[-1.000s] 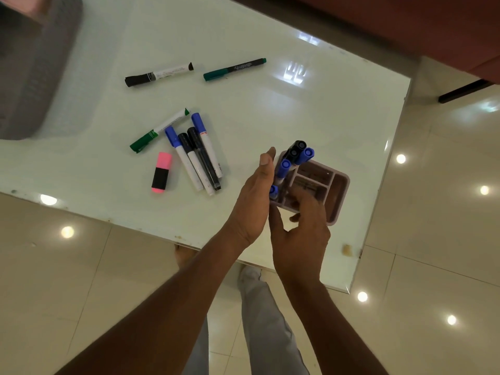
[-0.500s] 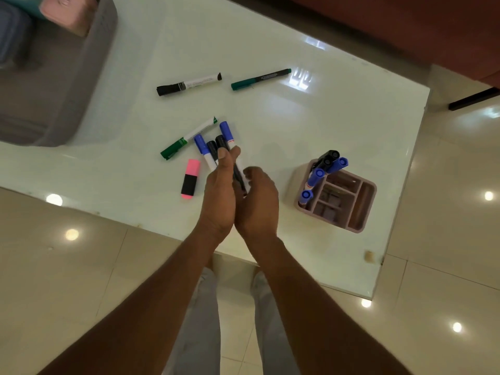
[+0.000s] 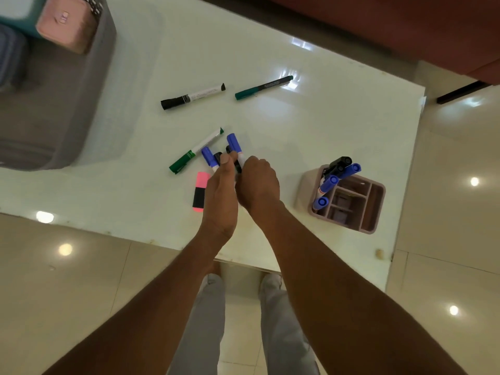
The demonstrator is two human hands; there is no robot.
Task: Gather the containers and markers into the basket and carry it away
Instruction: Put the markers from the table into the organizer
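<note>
Both hands left the organizer (image 3: 349, 201), now gripping markers (image 3: 234, 147)

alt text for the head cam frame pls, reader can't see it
Seen from above, the left hand and right hand close together on a cluster of blue and black markers lying on a white table. A pink organizer holding markers upright stands to the right, loose markers lie beyond, and a grey basket sits far left.
</note>
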